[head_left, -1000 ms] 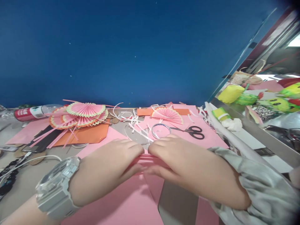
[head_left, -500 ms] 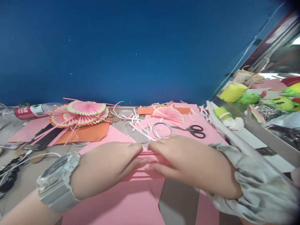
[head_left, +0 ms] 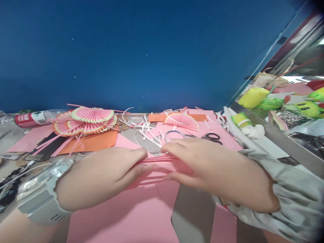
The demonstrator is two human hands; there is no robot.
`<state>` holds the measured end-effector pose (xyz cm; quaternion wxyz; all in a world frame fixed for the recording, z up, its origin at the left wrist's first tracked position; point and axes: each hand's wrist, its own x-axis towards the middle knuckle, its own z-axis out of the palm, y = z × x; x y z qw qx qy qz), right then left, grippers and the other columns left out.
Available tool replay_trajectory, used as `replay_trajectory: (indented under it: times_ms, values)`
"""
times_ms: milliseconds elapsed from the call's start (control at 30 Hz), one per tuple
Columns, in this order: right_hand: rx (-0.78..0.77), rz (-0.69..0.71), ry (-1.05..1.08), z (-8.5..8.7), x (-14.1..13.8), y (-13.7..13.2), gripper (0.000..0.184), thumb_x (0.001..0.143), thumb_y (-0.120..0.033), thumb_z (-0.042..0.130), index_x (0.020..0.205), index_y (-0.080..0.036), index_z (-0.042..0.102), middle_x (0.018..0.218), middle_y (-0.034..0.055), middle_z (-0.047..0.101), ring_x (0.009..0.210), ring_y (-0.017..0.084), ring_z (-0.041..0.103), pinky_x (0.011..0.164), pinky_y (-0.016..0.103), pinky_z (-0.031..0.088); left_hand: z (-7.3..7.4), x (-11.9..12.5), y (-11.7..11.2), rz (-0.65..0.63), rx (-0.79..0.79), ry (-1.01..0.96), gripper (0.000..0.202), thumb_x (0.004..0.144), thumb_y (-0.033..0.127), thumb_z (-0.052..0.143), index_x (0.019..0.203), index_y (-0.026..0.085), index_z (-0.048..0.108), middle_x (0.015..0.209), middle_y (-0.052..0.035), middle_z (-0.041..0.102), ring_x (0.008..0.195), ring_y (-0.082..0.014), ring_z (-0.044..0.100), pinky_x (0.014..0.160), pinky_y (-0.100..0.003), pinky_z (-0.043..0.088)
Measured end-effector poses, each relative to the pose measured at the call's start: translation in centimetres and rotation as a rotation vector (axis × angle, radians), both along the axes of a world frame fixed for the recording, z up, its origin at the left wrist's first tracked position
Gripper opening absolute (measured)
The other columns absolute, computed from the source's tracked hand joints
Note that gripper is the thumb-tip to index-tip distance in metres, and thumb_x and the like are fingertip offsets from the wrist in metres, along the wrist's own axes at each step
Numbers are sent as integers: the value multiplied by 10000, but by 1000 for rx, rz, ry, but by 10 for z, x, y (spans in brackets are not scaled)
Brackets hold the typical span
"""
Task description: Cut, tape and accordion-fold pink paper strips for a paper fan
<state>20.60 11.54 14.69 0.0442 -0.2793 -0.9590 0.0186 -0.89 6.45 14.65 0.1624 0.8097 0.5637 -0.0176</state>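
Note:
My left hand [head_left: 106, 175], with a pale watch [head_left: 42, 192] on the wrist, and my right hand [head_left: 215, 168], in a grey sleeve, meet over a pink paper sheet [head_left: 131, 216]. Both pinch its pleated far edge [head_left: 158, 165], fingers closed on the folds, thumbs underneath. The folded part is lifted slightly off the table. Just beyond my right fingers lies a clear tape ring [head_left: 174, 135], and black scissors [head_left: 212, 137] lie to its right.
Finished pink paper fans [head_left: 87, 121] rest on orange paper [head_left: 93, 141] at the back left, another fan [head_left: 182, 121] at the back middle. White paper strips [head_left: 141, 128] are scattered between. A red bottle [head_left: 35, 118] lies far left. Cables sit at the left edge, a blue wall behind.
Both hands have moved slightly away from me and lifted the pleated edge; the folds now show more between the fingertips. The view shifted a little.

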Motion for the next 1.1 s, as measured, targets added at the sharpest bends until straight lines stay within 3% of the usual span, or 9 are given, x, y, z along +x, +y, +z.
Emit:
replay_trajectory:
  times_ms: [233,300,367,467,533,600,700,900,1100]
  values:
    - [-54,-61,-92,-1,-1,-5,166,817,-368,540,765,-211,561,682,-1,620,608,181,569,543,300,395,-3,9,-3,-33,-4,-35,359,896,495,278,755,227,470,661,1,563,539,-168,495,488,-264,257]
    - [-81,-4,-29,-3,-3,-5,224,817,-411,539,932,-225,589,834,23,670,748,209,612,632,330,449,-7,13,-2,-88,-24,-97,341,907,481,264,831,227,479,686,0,585,541,-165,508,488,-263,265]
    - [-70,-1,85,-3,0,-2,485,790,-480,554,1202,-233,489,1129,66,621,1002,254,574,784,376,460,-9,14,0,-88,3,-74,331,913,468,249,851,228,468,667,5,578,530,-166,508,481,-262,264]
    - [-84,-216,240,3,10,8,737,752,-572,544,1353,-204,327,1351,115,447,1198,322,434,906,448,407,-5,14,4,46,57,14,353,918,469,201,843,222,443,608,14,542,503,-171,509,476,-263,274]
    - [-205,-342,302,8,16,16,568,789,-551,506,1239,-206,471,1239,111,542,1108,319,507,864,435,430,-3,13,6,118,118,47,369,922,465,167,932,220,443,650,-1,565,550,-192,551,483,-267,290]
    - [-386,-337,341,12,18,21,351,835,-485,479,1027,-212,586,1036,74,627,945,267,582,776,378,462,-3,15,7,141,148,61,372,922,462,159,1015,221,427,662,-6,577,568,-203,571,496,-270,305]
    - [-533,-296,427,14,13,22,238,869,-380,462,765,-194,569,766,13,594,705,172,564,626,289,446,-6,19,8,148,152,95,359,926,438,154,1037,206,404,672,-18,587,602,-220,594,508,-275,317]
    - [-491,-332,609,14,4,17,299,865,-373,486,632,-190,451,627,-24,466,590,117,460,540,239,368,-11,23,11,164,112,40,294,924,416,158,874,212,364,572,-5,559,557,-221,582,475,-262,290]
    - [-408,-385,723,12,-1,12,320,887,-391,447,632,-198,435,613,-24,439,564,114,427,513,240,348,-12,21,10,183,38,-141,237,927,391,168,843,233,324,322,83,341,483,-210,551,468,-238,303]
